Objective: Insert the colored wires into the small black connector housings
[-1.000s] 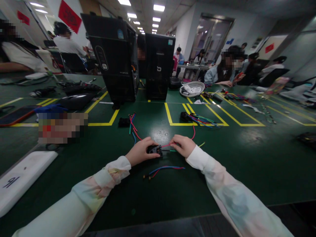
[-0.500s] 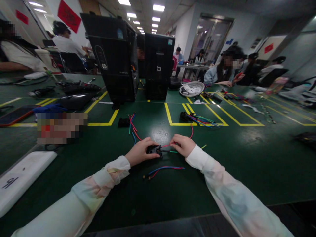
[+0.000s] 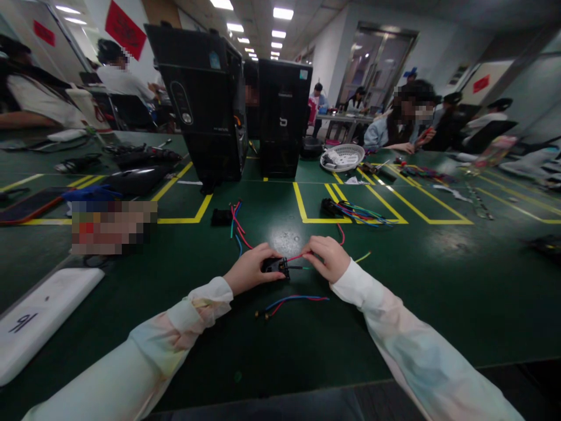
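Note:
My left hand (image 3: 253, 269) is closed around a small black connector housing (image 3: 276, 266), thumb on its near side and fingers on the far side. A red wire (image 3: 294, 258) runs from the housing to my right hand (image 3: 327, 257), whose thumb and fingertips pinch it. Below it, a dark wire with a green end (image 3: 300, 268) also sticks out of the housing towards the right. Nearer to me, a blue wire (image 3: 302, 297) and a red one with metal terminals lie on the table. Past my left hand are more loose wires (image 3: 239, 222) next to another black housing (image 3: 221, 217).
Two black computer towers (image 3: 284, 117) stand at the back of the green table (image 3: 421, 304). Beyond my right hand lies a wired connector bundle (image 3: 350, 210), with a white basket (image 3: 342, 158) farther back. A white box (image 3: 48, 316) is at left. People sit around.
The view has shifted slightly. Both hands keep their hold, and my right hand has barely moved on the red wire.

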Demonstrator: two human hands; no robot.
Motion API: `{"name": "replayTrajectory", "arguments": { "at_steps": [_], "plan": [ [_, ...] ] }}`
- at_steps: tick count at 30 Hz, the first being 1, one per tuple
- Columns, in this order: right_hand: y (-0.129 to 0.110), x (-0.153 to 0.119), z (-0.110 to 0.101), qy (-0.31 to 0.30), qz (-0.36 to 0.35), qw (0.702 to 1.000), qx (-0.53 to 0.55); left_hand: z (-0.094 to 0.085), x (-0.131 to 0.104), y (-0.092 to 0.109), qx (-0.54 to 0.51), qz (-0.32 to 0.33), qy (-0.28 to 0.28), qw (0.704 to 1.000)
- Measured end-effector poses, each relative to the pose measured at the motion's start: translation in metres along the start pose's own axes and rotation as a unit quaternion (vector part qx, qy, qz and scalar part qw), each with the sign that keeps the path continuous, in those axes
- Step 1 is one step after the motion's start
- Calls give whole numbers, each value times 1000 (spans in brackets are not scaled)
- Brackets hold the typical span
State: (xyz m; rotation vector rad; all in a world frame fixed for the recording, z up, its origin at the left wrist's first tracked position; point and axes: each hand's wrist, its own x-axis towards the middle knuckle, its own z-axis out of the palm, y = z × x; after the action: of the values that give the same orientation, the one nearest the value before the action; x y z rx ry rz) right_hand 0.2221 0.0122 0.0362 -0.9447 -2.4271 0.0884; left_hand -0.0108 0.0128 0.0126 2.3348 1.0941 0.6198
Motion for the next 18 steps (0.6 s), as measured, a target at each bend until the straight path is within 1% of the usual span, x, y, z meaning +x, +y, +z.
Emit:
{"name": "replayTrajectory", "arguments": {
  "at_steps": [4, 6, 8, 12, 14, 16, 18],
  "plan": [
    [13, -3, 7, -80, 8, 995, 59, 0, 1, 1, 5, -1, -3, 1000],
    [17, -4, 8, -101, 11, 993, 64, -1, 1, 1, 3, -2, -5, 1000],
    [14, -4, 5, -87, 6, 995, 48, 0, 1, 2, 4, -4, -4, 1000],
    [2, 0, -3, -15, -8, 1000, -14, 0, 0, 1, 7, -3, 2, 1000],
    [1, 1, -4, 2, -16, 999, -29, 1, 0, 1, 8, -3, 2, 1000],
    [5, 0, -1, -9, -18, 1000, -20, 1, 1, 0, 8, -3, 2, 1000],
    [12, -2, 4, -51, -10, 999, 7, 0, 1, 0, 5, -4, 0, 1000]
  ]
}}
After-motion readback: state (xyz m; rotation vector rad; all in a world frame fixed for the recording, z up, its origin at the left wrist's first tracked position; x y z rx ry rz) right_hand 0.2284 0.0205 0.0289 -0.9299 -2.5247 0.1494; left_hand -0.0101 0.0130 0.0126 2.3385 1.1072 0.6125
